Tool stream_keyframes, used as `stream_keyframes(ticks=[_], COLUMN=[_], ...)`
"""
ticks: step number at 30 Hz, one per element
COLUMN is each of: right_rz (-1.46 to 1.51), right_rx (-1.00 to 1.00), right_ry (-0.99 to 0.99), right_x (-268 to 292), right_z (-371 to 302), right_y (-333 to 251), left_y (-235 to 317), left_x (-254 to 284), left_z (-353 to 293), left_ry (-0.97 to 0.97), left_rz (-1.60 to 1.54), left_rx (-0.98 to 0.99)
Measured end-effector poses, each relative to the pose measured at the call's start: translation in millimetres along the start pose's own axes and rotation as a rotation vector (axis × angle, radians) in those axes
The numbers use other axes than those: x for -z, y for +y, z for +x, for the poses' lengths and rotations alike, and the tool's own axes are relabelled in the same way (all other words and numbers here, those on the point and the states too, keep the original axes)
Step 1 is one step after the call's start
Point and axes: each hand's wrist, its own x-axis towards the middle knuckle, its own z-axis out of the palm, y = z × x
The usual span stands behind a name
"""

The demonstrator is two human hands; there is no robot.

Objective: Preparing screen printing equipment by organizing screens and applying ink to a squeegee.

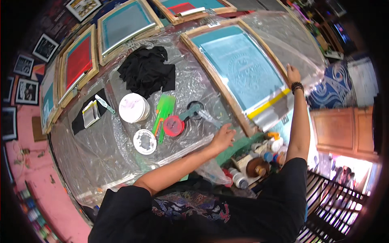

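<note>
A wooden-framed printing screen (pixel 237 67) with blue mesh and a faint round design lies on the right part of the plastic-covered table. My right hand (pixel 293 76), with a dark bead bracelet at the wrist, is closed on the right rail of its frame. A yellow strip (pixel 268 103) crosses the screen near its close end. My left hand (pixel 223 139) hovers near the table's front edge, left of the frame's near corner, its fingers apart and nothing in them. Close to it lie a clear-handled spatula (pixel 208 118) and a red lid (pixel 174 125).
A white tub (pixel 133 107), a white lid (pixel 144 141), green spatulas (pixel 165 107) and a crumpled black cloth (pixel 148 69) lie on the table. More framed screens (pixel 127 30) line its far side. Below the front edge, several bottles (pixel 239 178) crowd a shelf.
</note>
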Motion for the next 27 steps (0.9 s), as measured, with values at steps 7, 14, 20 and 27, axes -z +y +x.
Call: stream_keyframes(ticks=[7, 14, 20, 27], right_rz=[-0.112, -0.198, -0.211, -0.103], right_rx=[-0.117, -0.182, -0.281, -0.384], right_ry=[-0.233, -0.237, -0.290, -0.274], right_x=[-85.7, -117.7, -112.8, -118.4], right_z=[98.4, 128.0, 124.6, 95.3], right_y=[73.2, 80.4, 96.1, 132.6], left_y=[4.7, -25.8, -49.0, -40.6], left_x=[-52.3, -70.0, -65.4, -57.2], left_z=[14.2, 58.8, 102.1, 75.6], left_ry=[0.148, 0.398, 0.504, 0.512], left_rz=[0.082, 0.207, 0.261, 0.260], left_rx=[-0.020, -0.091, -0.202, -0.226])
